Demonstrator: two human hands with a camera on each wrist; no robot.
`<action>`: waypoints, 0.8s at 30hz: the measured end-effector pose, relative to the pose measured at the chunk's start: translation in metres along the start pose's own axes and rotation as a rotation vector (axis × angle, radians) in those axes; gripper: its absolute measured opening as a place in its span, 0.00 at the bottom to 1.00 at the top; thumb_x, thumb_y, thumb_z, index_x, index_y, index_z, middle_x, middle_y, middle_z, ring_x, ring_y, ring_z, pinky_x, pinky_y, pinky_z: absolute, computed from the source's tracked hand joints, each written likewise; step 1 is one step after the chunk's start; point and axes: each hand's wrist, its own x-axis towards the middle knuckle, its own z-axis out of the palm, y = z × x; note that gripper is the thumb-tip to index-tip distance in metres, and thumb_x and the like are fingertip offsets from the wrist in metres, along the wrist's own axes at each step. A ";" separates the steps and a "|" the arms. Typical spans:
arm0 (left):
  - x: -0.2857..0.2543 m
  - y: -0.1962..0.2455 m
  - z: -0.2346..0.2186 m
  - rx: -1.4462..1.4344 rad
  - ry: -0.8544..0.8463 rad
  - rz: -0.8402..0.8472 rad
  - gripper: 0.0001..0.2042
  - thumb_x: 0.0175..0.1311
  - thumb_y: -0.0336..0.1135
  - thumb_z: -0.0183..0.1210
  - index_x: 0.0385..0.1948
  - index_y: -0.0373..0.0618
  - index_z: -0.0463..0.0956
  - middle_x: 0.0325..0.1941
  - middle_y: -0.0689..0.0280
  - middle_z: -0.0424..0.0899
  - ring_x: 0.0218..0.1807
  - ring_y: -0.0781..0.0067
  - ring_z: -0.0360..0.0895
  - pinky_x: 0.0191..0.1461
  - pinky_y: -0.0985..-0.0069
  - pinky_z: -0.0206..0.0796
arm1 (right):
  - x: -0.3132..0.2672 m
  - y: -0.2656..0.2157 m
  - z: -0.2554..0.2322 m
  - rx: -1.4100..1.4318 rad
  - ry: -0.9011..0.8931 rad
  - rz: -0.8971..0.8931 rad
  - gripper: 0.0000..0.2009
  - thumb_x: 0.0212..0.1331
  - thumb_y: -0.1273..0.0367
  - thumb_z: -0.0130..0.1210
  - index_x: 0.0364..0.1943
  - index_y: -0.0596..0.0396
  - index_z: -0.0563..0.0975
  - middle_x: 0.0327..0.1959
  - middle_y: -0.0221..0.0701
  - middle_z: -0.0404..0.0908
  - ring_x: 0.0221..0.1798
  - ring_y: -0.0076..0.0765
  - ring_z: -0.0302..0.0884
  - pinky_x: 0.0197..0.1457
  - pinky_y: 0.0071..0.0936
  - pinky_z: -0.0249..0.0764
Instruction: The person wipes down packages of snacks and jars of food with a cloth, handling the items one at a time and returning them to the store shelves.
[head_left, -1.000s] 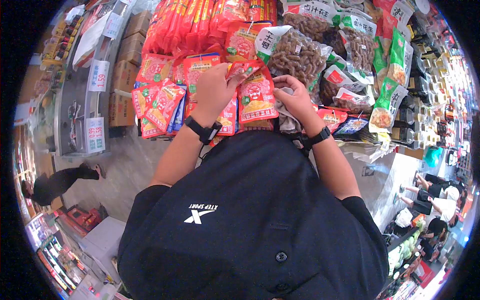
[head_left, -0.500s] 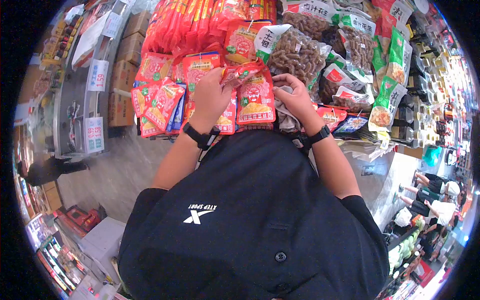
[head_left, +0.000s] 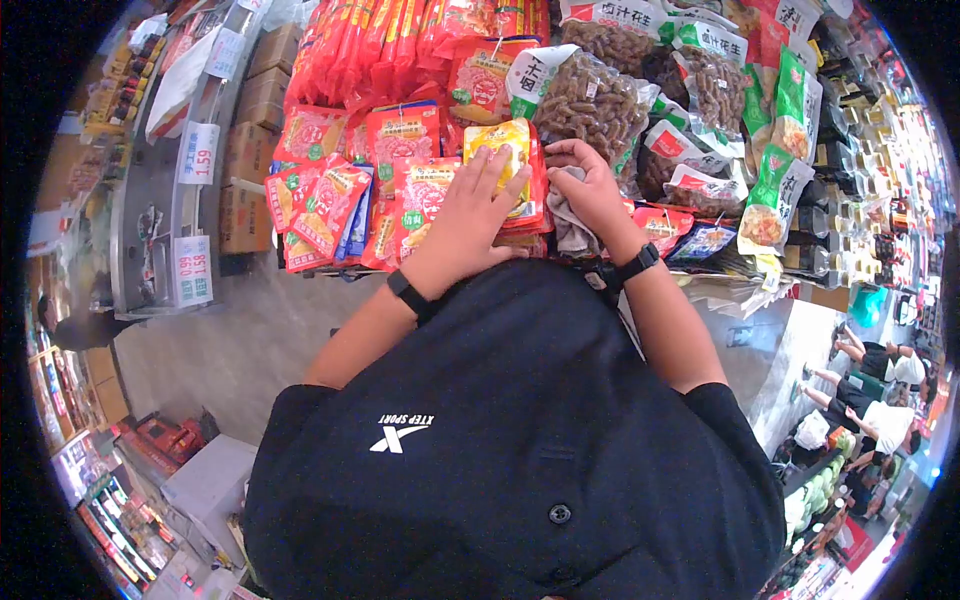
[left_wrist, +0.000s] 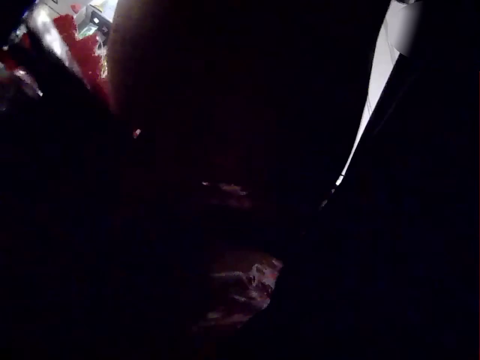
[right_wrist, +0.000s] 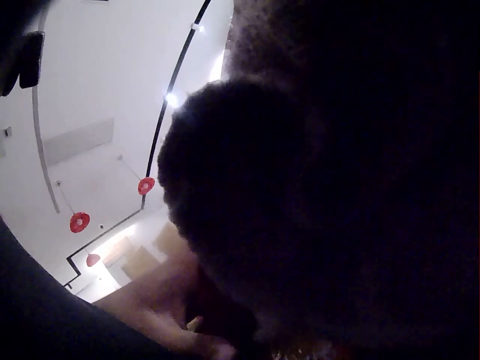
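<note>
My left hand (head_left: 468,222) lies over the packets in the head view, fingers spread and fairly straight. Its fingertips rest on a yellow snack packet (head_left: 505,137), which lies over red packets at the front of the display. Just left of it, a red snack packet (head_left: 412,208) is partly covered by the hand. My right hand (head_left: 592,197) grips a crumpled grey cloth (head_left: 571,228), with the fingers curled close beside the packet stack. In the right wrist view a dark fuzzy cloth (right_wrist: 232,165) fills much of the picture. The left wrist view is almost black.
Bags of brown peanuts (head_left: 590,105) and green-and-white bags (head_left: 770,210) lie to the right. Rows of red packets (head_left: 390,50) stand behind. Fanned red packets (head_left: 325,205) sit at the left, near a metal shelf with price tags (head_left: 193,270). People (head_left: 875,410) are at the far right.
My left hand has let go of the red packet it pinched and now lies spread over the packets. A yellow packet shows on top there. The right hand stays with the cloth.
</note>
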 end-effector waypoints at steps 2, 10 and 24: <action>0.001 -0.003 0.007 0.081 0.017 -0.004 0.48 0.54 0.25 0.69 0.84 0.48 0.60 0.89 0.43 0.54 0.89 0.30 0.50 0.91 0.43 0.48 | 0.001 0.005 0.004 0.053 0.011 -0.103 0.18 0.70 0.74 0.62 0.62 0.61 0.78 0.54 0.35 0.90 0.58 0.26 0.85 0.64 0.27 0.80; -0.001 0.000 0.044 0.300 0.176 -0.050 0.38 0.66 0.26 0.60 0.82 0.48 0.63 0.89 0.45 0.54 0.89 0.31 0.50 0.91 0.42 0.48 | -0.035 -0.031 -0.022 -0.004 0.229 -0.370 0.11 0.71 0.77 0.62 0.55 0.58 0.80 0.52 0.35 0.91 0.59 0.32 0.87 0.66 0.33 0.79; 0.008 0.055 0.025 0.150 0.160 -0.137 0.42 0.67 0.46 0.74 0.82 0.47 0.65 0.91 0.43 0.51 0.91 0.28 0.43 0.91 0.40 0.42 | -0.089 0.001 -0.138 -0.908 0.475 -0.639 0.25 0.58 0.64 0.77 0.61 0.48 0.83 0.60 0.34 0.87 0.62 0.49 0.80 0.71 0.47 0.70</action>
